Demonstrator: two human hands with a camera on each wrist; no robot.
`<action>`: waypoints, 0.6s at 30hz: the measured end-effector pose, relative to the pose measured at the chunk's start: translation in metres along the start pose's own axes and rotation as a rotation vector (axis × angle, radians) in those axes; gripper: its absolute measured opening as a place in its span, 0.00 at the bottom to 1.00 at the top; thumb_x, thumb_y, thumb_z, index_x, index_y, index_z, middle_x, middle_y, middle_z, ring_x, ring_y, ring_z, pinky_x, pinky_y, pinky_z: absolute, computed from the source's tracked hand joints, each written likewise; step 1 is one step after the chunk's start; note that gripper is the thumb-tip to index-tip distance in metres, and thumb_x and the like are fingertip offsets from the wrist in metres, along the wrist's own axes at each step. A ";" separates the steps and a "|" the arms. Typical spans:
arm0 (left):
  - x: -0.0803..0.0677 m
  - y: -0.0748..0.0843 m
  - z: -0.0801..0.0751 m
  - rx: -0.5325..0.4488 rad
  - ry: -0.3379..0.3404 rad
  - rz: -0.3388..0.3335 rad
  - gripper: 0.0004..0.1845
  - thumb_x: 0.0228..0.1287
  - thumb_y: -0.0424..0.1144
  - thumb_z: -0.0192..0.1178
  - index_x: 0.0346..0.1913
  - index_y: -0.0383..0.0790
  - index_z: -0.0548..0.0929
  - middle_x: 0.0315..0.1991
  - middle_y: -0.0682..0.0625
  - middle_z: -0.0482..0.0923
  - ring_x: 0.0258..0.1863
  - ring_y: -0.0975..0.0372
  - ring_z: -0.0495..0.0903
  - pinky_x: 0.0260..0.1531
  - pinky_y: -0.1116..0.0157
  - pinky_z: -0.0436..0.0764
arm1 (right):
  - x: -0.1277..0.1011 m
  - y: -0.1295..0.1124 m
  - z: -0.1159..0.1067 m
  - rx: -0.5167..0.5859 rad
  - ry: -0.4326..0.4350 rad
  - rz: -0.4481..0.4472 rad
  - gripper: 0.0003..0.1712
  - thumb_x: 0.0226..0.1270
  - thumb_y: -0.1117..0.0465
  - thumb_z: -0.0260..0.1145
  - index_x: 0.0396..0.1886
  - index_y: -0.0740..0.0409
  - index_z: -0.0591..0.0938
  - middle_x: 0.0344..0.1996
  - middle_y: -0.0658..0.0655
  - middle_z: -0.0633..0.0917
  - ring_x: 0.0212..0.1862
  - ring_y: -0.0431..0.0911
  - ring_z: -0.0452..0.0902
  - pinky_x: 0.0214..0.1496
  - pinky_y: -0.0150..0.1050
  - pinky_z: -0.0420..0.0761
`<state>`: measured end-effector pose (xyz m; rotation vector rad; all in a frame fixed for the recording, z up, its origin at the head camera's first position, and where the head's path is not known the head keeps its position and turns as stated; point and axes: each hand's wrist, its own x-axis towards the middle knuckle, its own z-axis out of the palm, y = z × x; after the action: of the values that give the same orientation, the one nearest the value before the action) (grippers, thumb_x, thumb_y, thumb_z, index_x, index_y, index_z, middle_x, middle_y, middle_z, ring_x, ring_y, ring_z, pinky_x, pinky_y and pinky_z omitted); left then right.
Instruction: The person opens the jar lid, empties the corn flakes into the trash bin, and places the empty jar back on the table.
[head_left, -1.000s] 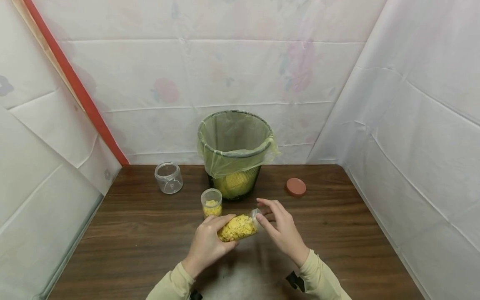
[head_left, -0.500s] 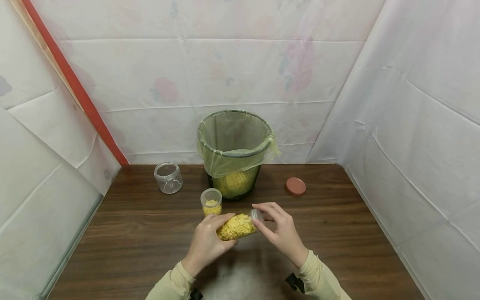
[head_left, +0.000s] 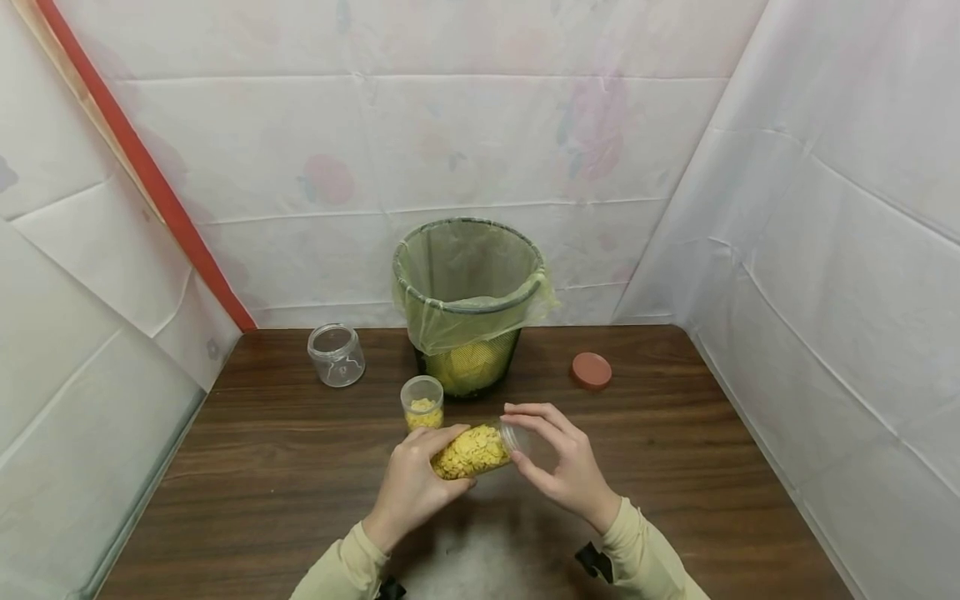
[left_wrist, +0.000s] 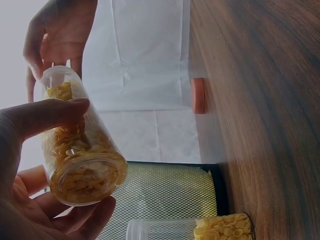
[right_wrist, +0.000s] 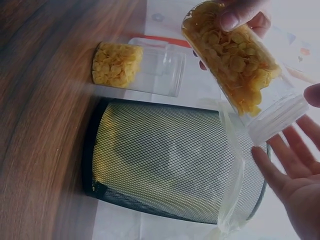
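In the head view my left hand grips a clear plastic jar of yellow flakes round its body, thumb on one side and fingers on the other. The jar is tilted, its clear ridged end pointing right. My right hand stands at that end with its fingers spread, thumb and fingertips right at the rim on opposite sides. A second clear jar, partly filled with yellow flakes, stands upright just beyond my left hand. In the left wrist view the held jar's round base faces the camera.
A mesh wastebasket with a yellowish bag over its rim stands at the back middle of the wooden table. Left of it is a wide clear jar. A reddish round lid lies to the right. White cloth walls surround the table.
My right fingers closed in on the jar's clear end half a second ago and have since spread apart again. The left hand and jar have barely moved.
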<state>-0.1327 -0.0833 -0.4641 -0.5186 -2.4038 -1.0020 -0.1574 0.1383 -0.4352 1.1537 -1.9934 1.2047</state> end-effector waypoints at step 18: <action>-0.001 0.000 -0.001 0.000 0.014 0.002 0.36 0.21 0.43 0.81 0.47 0.46 0.85 0.40 0.54 0.86 0.37 0.65 0.78 0.35 0.65 0.79 | 0.015 -0.025 -0.006 0.054 0.086 0.065 0.31 0.46 0.81 0.66 0.55 0.77 0.72 0.49 0.70 0.77 0.49 0.58 0.77 0.50 0.46 0.80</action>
<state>-0.1316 -0.0838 -0.4637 -0.5124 -2.3903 -1.0021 -0.1428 0.1317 -0.4100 1.0515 -1.9588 1.3257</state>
